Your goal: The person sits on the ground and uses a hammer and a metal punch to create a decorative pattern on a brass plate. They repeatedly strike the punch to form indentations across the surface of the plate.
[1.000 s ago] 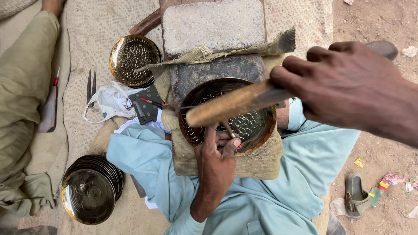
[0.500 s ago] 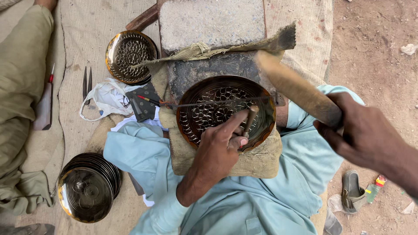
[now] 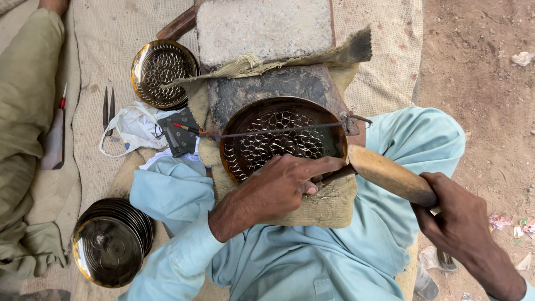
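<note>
A round brass plate (image 3: 278,134) with a pierced scale pattern lies on a cloth-covered pad over my lap. My left hand (image 3: 278,187) rests on its near rim, fingers closed on a small metal punch (image 3: 329,177) that is mostly hidden by them. My right hand (image 3: 454,223), low at the right, grips a wooden mallet (image 3: 387,174). The mallet's far end meets the punch beside the plate's edge. A thin metal rod (image 3: 267,132) with a red tip lies across the plate.
A stack of plain brass plates (image 3: 111,242) sits at the lower left, and another patterned plate (image 3: 161,69) at the upper left. A stone block (image 3: 262,28) lies beyond the pad. Shears (image 3: 108,108) and a white cloth (image 3: 134,125) lie on the mat. Another person's olive-clad leg (image 3: 28,111) borders the left.
The mallet was raised across the plate, swung out to the right, and has come down onto the punch. My left hand shifted right along the plate's near rim.
</note>
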